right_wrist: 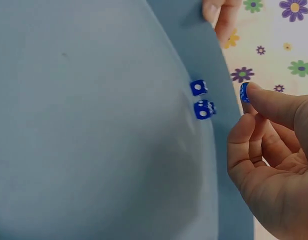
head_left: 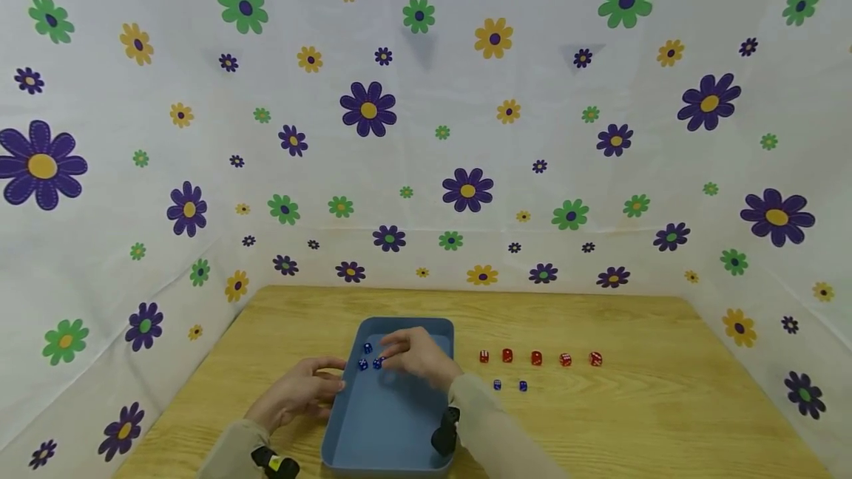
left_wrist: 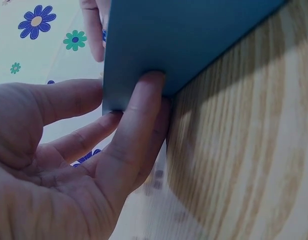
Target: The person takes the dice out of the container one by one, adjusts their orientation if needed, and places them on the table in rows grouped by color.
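My right hand (head_left: 422,357) is over the far part of the blue tray (head_left: 393,435). Thumb and fingertip pinch a small blue die (right_wrist: 245,93), held above the tray in the right wrist view. More blue dice lie close together on the tray floor, among them one die (right_wrist: 198,87) near the wall and another die (right_wrist: 203,109) beside it. My left hand (head_left: 302,390) rests against the tray's left side, its fingertips touching the outer wall in the left wrist view, with the fingers loosely extended.
Right of the tray, a row of several red dice (head_left: 536,358) lies on the wooden table (head_left: 632,420). Nearer than that row are two blue dice, a left one (head_left: 497,384) and a right one (head_left: 523,386). A flower-patterned cloth (head_left: 426,161) encloses the back and sides.
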`<state>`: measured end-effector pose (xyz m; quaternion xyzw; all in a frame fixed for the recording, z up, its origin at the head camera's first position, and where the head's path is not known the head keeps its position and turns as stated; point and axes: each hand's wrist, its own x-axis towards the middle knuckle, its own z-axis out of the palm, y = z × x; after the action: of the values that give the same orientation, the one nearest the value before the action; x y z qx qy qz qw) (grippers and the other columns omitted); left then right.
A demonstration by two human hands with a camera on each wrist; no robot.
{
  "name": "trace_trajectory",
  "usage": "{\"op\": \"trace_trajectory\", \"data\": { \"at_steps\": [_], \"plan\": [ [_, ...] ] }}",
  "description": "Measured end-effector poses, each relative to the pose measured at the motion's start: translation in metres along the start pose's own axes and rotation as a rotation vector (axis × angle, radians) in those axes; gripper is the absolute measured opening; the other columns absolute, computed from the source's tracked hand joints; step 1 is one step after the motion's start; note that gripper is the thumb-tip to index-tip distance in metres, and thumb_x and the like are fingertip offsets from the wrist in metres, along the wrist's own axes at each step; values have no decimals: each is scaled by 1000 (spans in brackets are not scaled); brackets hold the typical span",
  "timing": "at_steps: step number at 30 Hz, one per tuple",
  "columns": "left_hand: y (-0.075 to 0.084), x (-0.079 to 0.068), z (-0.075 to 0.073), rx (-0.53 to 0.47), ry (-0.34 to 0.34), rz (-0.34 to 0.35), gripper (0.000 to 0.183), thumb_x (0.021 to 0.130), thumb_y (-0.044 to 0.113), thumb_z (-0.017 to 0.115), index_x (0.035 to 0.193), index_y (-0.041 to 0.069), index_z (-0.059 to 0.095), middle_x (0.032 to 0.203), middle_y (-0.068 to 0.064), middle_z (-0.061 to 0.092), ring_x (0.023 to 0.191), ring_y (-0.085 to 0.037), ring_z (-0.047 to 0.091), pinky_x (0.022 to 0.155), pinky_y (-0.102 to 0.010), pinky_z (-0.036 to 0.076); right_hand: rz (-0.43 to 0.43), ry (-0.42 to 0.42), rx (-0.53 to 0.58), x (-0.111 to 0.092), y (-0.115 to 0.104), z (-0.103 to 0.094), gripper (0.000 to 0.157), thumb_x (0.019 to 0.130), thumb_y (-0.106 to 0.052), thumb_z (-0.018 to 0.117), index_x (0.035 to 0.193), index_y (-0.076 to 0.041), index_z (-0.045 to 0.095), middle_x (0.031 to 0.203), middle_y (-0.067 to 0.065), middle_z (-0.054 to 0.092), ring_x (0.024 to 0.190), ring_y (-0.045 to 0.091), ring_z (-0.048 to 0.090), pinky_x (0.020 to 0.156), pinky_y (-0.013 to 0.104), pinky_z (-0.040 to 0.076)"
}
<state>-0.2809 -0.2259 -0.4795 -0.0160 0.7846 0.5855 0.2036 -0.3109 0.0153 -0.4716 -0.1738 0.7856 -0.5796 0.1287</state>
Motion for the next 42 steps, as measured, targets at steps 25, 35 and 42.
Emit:
{"op": "trace_trajectory", "data": {
  "at_steps": [25, 35, 42],
  "plan": [
    [4, -3, 2, 18, 8, -17, 50, 94, 6, 63, 140, -2, 43, 119, -20, 63, 94, -25, 69, 74, -42, 60, -22, 60, 28, -37, 1, -64, 33, 92, -5, 66, 126, -3, 64, 113, 14, 68, 96, 17, 67, 83, 34, 56],
    [1, -3, -3, 25, -15, -5, 55, 94, 10, 64, 143, -2, 41, 121, -19, 64, 97, -26, 70, 74, -41, 60, 0, 115, 44, -56, 10, -92, 34, 94, -5, 64, 127, -3, 61, 115, 19, 67, 99, 31, 65, 84, 44, 55],
    [3, -1, -1, 13, -41, -9, 55, 95, 10, 63, 143, -2, 41, 120, -18, 65, 97, -26, 70, 74, -41, 59, 13, 146, 42, -69, 18, -112, 39, 94, -5, 63, 133, 1, 57, 115, 18, 66, 102, 35, 64, 85, 45, 56]
  ]
}}
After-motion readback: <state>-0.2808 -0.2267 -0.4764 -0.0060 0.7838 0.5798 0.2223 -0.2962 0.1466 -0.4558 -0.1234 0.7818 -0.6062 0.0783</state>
